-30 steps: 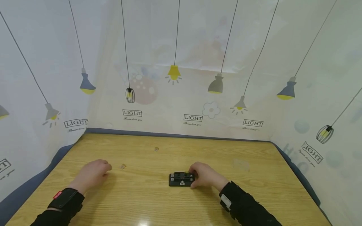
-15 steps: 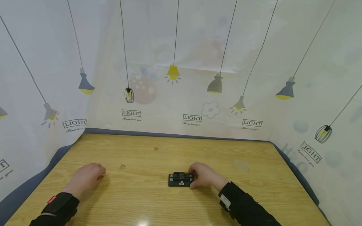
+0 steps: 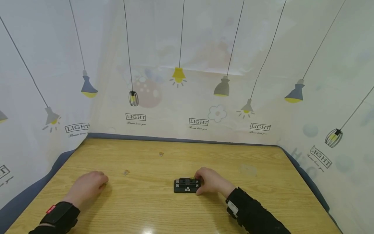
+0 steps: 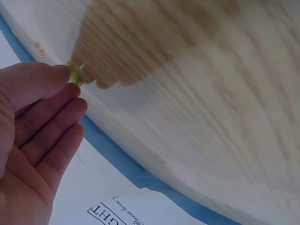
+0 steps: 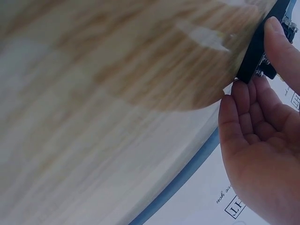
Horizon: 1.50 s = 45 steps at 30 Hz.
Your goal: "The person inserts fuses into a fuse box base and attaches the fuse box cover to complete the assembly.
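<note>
Over the left part of the table, my left hand [image 3: 87,187] pinches a small yellow see-through piece [image 4: 76,74] between thumb and fingertips; its exact kind is too blurred to tell. My right hand [image 3: 211,180] grips the right end of a black block with metal screw terminals [image 3: 184,188], thumb on the near side. The block lies on the wooden table [image 3: 140,208]. A yellow spot [image 3: 192,178] shows on top of it, beside my right fingers. In the right wrist view, only one end of the black block [image 5: 255,51] is in sight, and the fingers touch it.
Two small flat marks or bits lie on the table: one [image 3: 126,172] right of my left hand, another [image 3: 161,154] farther back. A faint pale patch [image 3: 249,170] is at the right. Printed wall sheeting [image 3: 175,107] encloses the back and sides.
My left hand has moved a little to the left and nearer to me. My right hand and the black block have stayed in place.
</note>
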Motion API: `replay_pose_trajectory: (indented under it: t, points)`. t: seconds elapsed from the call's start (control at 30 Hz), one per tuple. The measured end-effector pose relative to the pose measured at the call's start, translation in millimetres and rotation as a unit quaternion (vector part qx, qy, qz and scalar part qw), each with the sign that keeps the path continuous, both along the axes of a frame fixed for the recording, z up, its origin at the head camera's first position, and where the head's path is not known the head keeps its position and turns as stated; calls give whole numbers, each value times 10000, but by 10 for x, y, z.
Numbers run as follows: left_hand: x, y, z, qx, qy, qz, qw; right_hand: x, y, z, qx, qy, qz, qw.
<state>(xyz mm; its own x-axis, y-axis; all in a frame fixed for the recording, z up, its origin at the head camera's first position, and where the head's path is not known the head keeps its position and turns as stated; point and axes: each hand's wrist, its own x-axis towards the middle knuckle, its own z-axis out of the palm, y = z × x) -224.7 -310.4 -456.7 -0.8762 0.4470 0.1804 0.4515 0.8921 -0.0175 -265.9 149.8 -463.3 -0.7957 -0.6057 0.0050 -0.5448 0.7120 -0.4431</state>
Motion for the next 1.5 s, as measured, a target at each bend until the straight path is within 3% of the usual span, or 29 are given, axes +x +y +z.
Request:
replay_pose_trajectory:
  t: [0.37, 0.73, 0.9, 1.5]
  points:
    - [-31, 44, -22, -436, 32, 12, 9990, 0, -11, 3, 31, 9, -56, 10000]
    - [-97, 69, -1, -913, 265, -372, 9948, 6, -7, 11, -38, -74, -101, 9999]
    - [-107, 64, -31, -921, 340, -440, 9942, 1, -5, 13, -45, -70, -110, 9999]
    - [-111, 90, -56, -816, 290, -260, 9959, 18, -18, 20, -103, -200, -191, 9996]
